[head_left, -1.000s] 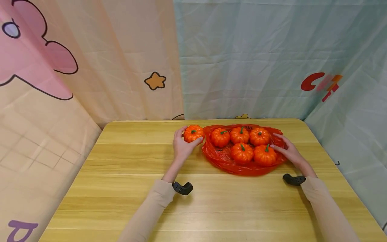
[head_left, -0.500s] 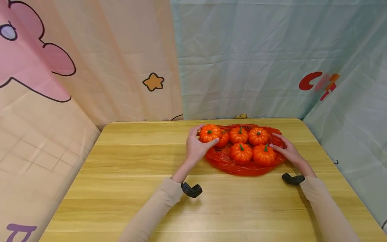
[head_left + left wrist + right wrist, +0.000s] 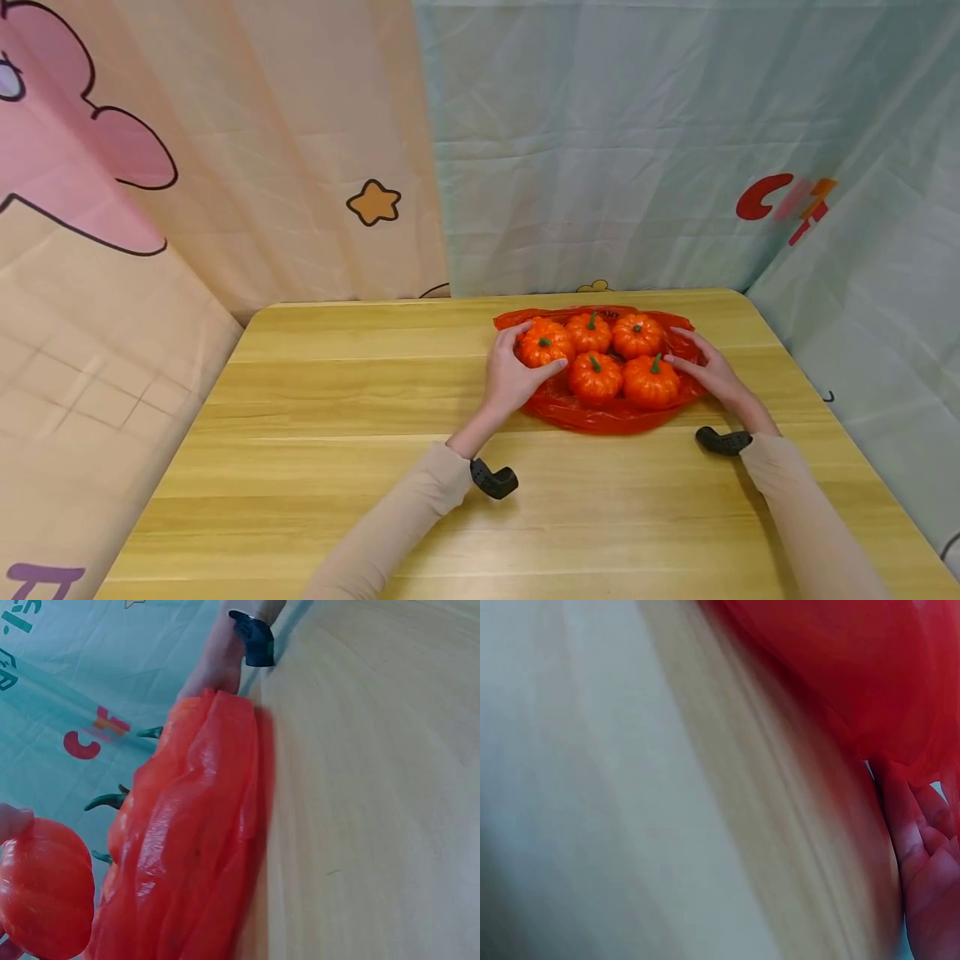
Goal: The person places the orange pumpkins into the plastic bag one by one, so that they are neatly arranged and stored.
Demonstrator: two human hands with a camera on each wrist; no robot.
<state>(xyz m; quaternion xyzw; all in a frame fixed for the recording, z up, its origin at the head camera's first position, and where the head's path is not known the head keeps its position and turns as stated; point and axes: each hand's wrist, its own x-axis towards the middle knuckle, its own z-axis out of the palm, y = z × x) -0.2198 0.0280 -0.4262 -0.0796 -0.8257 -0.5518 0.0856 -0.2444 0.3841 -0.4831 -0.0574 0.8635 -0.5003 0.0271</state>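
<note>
My left hand (image 3: 513, 375) grips a small orange pumpkin (image 3: 547, 342) with a green stem, thumb on the near side and fingers on the far side. It is over the left end of a spread red plastic bag (image 3: 592, 421). In the left wrist view the held pumpkin (image 3: 46, 889) is beside the bag (image 3: 187, 825). Several more pumpkins (image 3: 596, 378) sit in the bag; one is hidden behind the held one. At the bag's right end my right hand (image 3: 716, 375) holds its edge, thumb near a pumpkin (image 3: 651, 382). Some right fingers (image 3: 911, 840) show under the red film.
The bag lies near the back edge of a wooden table (image 3: 337, 467). Printed curtains (image 3: 585, 150) hang behind and at both sides. Black curved pieces (image 3: 495, 479) stick out at both wrists.
My left hand has carried the pumpkin rightward from beside the bag to over its left end, covering the pumpkin there. My right hand stays at the bag's right edge.
</note>
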